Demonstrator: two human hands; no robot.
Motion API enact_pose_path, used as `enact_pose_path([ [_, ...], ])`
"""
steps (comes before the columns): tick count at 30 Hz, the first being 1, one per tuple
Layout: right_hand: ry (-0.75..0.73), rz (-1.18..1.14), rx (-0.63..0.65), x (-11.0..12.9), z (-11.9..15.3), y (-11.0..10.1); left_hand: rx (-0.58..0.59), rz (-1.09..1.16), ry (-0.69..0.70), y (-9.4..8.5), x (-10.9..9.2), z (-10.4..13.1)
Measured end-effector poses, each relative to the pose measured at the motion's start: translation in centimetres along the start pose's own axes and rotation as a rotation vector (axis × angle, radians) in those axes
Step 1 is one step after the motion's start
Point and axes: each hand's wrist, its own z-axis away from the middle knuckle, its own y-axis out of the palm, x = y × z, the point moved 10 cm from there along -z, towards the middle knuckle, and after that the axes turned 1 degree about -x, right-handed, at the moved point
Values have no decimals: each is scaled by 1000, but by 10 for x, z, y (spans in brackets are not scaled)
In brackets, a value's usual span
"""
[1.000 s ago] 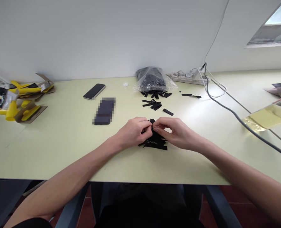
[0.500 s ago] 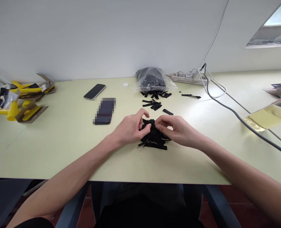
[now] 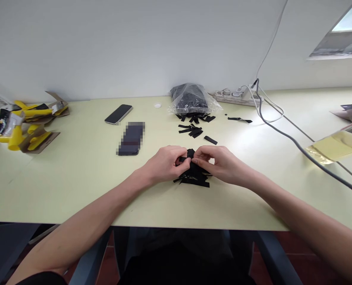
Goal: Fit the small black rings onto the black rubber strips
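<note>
A heap of black strips (image 3: pixel 195 174) lies on the table between my hands. My left hand (image 3: pixel 168 162) pinches a black strip (image 3: pixel 182 159) between thumb and forefinger over the heap's left side. Close against it, my right hand (image 3: pixel 219 160) has its thumb and forefinger pressed together; the fingertips meet near the same strip, and their exact hold is partly hidden. Beyond my hands lie a small cluster of black strips (image 3: pixel 190 130) and a single black strip (image 3: pixel 210 140).
A clear plastic bag (image 3: pixel 190 99) of black pieces stands by the wall. Two phones, one grey-edged (image 3: pixel 119 114) and one blurred (image 3: pixel 132 138), lie left. Yellow items (image 3: pixel 17 136) sit far left. A power strip (image 3: pixel 235 97) and dark cable (image 3: pixel 295 140) occupy the right.
My left forefinger has come down from its raised curl and closed with the thumb on a black strip. My right fingertips have shifted slightly left, towards the left hand.
</note>
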Motion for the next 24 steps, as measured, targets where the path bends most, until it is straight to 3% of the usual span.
enact_pose_path([
  [12,-47,55,9,5,-1,2,19,-58,-31,2,6,0],
  [17,-139,204,-186,4,-2,-17,9,-59,-51,0,7,0],
  [20,-102,348,-286,-10,-6,-29,-12,-51,-62,-2,8,0],
  [24,31,426,-223,-44,-19,-29,-9,-55,-30,0,6,0],
])
